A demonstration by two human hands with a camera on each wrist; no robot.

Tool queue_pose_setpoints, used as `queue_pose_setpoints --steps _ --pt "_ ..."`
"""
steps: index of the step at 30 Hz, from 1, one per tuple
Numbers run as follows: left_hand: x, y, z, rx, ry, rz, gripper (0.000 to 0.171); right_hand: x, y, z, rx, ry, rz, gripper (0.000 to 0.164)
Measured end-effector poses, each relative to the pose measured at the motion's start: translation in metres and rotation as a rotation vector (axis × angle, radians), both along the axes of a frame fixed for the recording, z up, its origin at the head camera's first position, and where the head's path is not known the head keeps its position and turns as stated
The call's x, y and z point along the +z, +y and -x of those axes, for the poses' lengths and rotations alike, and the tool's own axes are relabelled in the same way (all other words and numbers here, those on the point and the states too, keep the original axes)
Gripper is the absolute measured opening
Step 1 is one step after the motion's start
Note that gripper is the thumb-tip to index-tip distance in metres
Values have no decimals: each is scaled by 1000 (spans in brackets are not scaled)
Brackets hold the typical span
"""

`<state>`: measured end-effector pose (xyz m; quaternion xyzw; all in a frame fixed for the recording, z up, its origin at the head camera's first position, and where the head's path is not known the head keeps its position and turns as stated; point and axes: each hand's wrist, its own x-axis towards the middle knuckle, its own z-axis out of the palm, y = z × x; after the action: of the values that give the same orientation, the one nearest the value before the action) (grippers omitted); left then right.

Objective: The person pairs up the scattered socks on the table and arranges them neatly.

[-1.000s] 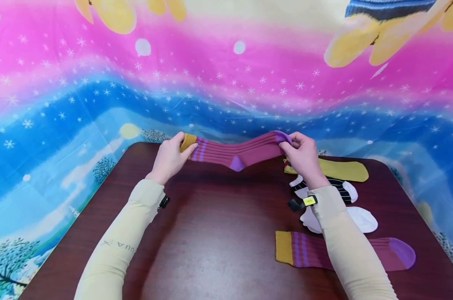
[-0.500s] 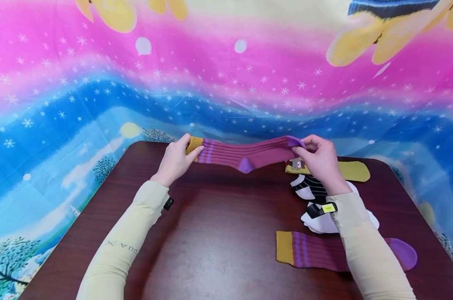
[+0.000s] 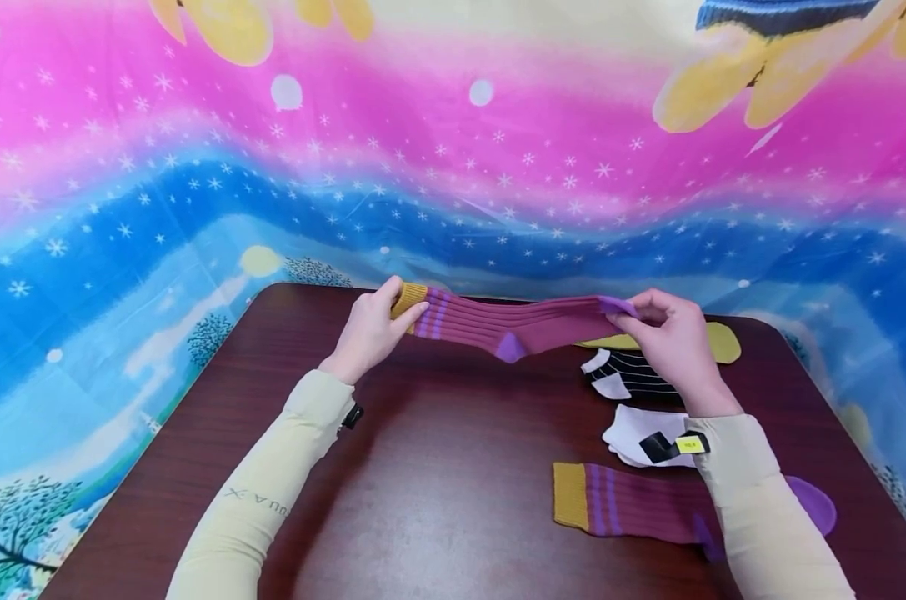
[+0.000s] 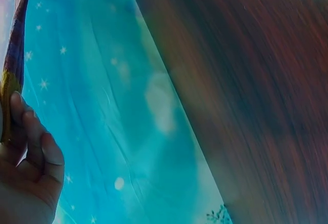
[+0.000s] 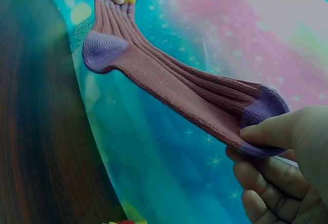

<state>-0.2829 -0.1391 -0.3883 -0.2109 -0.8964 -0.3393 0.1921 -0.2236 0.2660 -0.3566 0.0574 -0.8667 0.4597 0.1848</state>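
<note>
A mauve ribbed sock (image 3: 468, 321) with a mustard cuff, purple stripes, heel and toe is stretched sideways above the far part of the table. My left hand (image 3: 370, 327) pinches its cuff between thumb and fingers. At the other end, my right hand (image 3: 670, 342) pinches the purple toe (image 5: 264, 108), thumb on top. The heel hangs down in the middle. A matching mauve sock (image 3: 640, 504) lies flat at the front right, partly under my right forearm.
On the table's (image 3: 422, 467) right side lie a white sock (image 3: 633, 425), a black sock with white lines (image 3: 640, 372) and a yellow-green sock (image 3: 723, 342), partly hidden by my right hand and arm. A patterned cloth (image 3: 437, 167) hangs behind the table.
Both hands have shifted right and a little lower and nearer, carrying the stretched sock along. My right forearm now covers other parts of the socks lying on the table.
</note>
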Motion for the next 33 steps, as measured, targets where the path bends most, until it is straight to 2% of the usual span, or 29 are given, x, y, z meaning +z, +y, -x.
queue_pose_setpoints --steps 6,10,17,29,33 --pt "3 16 -3 -65 23 -22 20 6 7 -12 -9 35 1 23" --pt "6 25 -5 -106 33 -40 20 10 11 -20 -48 55 -10 23" --pt "7 36 -8 -157 47 -15 20 15 20 -30 -80 91 38 19" --pt "9 60 -16 -255 105 -59 18 15 40 -44 -153 90 51 20" --pt "9 65 -21 -283 106 -83 19 13 52 -47 -144 110 90 20"
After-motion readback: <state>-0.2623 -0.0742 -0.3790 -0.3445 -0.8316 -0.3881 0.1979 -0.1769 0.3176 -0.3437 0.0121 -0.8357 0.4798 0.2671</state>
